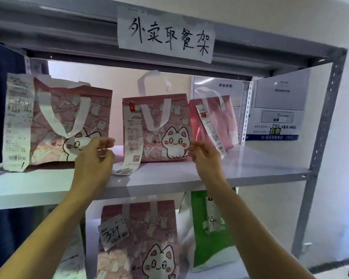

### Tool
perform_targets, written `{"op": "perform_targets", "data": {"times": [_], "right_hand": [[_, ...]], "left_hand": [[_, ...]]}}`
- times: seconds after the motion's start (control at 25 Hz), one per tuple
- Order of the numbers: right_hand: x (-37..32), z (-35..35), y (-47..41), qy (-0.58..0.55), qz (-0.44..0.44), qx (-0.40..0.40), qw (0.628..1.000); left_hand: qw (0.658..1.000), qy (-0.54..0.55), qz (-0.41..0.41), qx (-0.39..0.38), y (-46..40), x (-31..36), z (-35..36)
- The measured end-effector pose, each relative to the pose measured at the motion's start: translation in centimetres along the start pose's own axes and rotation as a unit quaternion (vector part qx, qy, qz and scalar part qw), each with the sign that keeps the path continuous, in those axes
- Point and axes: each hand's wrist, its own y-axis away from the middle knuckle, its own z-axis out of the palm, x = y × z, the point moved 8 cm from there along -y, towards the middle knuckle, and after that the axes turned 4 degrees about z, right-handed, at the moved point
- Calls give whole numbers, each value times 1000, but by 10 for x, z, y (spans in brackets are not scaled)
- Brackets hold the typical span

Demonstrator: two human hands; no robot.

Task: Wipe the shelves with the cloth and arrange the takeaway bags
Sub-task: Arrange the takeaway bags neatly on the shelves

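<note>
Pink cat-print bags (pixel 159 127), white handles (pixel 149 101), green bag (pixel 210 234), grey shelf frame (pixel 318 137), white shelf board (pixel 169 180)

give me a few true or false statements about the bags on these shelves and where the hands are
1. Three pink bags stand on the upper shelf: left bag, middle bag, right bag. True.
2. A green bag stands on the upper shelf. False: it is on the lower level, right of a pink cat bag.
3. The hands are on either side of the middle bag, left hand and right hand. True.
4. The right hand holds a cloth. False: no cloth is in view.
5. The middle bag has no receipt. False: a long receipt hangs down its front.
</note>
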Motion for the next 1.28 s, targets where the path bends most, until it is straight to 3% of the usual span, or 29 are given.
{"op": "perform_targets", "data": {"times": [0.36,0.56,0.76,1.08,1.28], "right_hand": [[32,-126,-140,30,14,43,999],[56,-177,-229,93,42,54,993],[65,-184,-277,165,63,39,984],[78,-177,-311,77,104,-30,991],[78,-185,-309,85,93,9,992]], "left_hand": [[994,-74,-65,-56,-27,-15,80],[980,-154,-114,-53,-35,-30,82],[980,-125,-153,-27,-43,-41,78],[978,-130,-165,-14,-37,-38,74],[977,-115,-175,-36,-42,-36,79]]}}
